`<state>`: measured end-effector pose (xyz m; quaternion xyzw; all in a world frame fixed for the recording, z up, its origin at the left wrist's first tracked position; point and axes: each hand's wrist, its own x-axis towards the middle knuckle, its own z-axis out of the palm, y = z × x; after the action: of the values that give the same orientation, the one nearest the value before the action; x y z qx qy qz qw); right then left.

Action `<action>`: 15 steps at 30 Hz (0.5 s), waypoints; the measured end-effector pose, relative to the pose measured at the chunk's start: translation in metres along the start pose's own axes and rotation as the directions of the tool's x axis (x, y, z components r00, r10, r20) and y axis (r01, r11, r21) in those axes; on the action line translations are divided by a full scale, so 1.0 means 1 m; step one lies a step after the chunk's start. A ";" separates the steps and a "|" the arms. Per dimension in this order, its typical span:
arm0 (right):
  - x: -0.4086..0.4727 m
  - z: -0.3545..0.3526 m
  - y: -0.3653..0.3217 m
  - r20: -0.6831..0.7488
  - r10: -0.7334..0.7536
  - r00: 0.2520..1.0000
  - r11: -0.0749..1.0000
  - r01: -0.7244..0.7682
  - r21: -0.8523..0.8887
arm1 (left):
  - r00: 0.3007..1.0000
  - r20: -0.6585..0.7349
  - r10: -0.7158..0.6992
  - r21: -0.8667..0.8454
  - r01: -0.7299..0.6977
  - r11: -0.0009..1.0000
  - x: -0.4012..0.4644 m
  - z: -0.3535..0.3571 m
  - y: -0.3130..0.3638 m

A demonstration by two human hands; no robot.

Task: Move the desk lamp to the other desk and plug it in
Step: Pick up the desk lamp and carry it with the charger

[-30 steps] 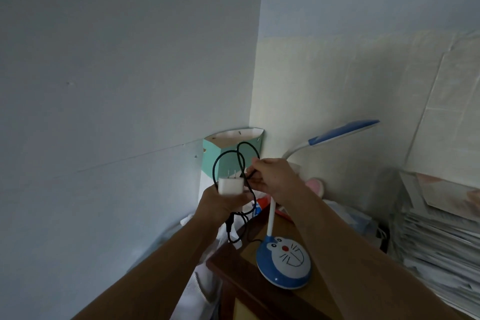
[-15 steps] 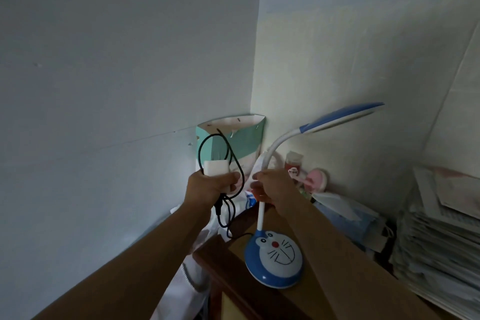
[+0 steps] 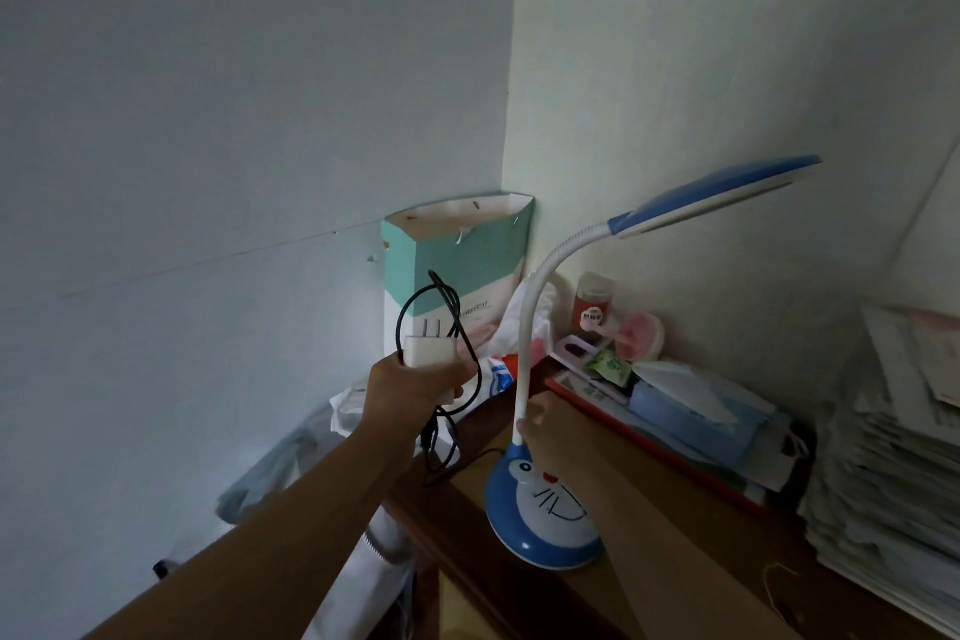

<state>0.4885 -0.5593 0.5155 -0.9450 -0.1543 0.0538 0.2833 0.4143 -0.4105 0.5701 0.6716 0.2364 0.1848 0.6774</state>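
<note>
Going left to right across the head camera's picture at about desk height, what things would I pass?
White plug with black cord in the left hand → lamp neck gripped by the right hand → red-capped jar → pink round thing → blue tissue box → paper stack.

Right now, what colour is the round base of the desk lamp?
Blue rim, white cartoon cat face on the desk lamp's round base, seen from the head camera.
</note>
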 end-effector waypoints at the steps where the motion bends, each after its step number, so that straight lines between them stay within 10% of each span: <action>1: 0.002 0.003 0.003 -0.030 -0.038 0.999 0.998 0.036 -0.047 | 1.000 -0.007 -0.007 0.002 0.007 1.000 0.001 0.002 -0.003; 15: 0.021 0.041 0.008 -0.110 0.035 0.993 0.955 0.000 0.298 | 0.997 -0.059 -0.043 0.025 0.045 0.999 0.004 0.014 -0.022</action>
<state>0.5032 -0.5374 0.4767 -0.8945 -0.1196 0.0247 0.4301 0.4243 -0.4200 0.5479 0.6694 0.2734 0.1862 0.6652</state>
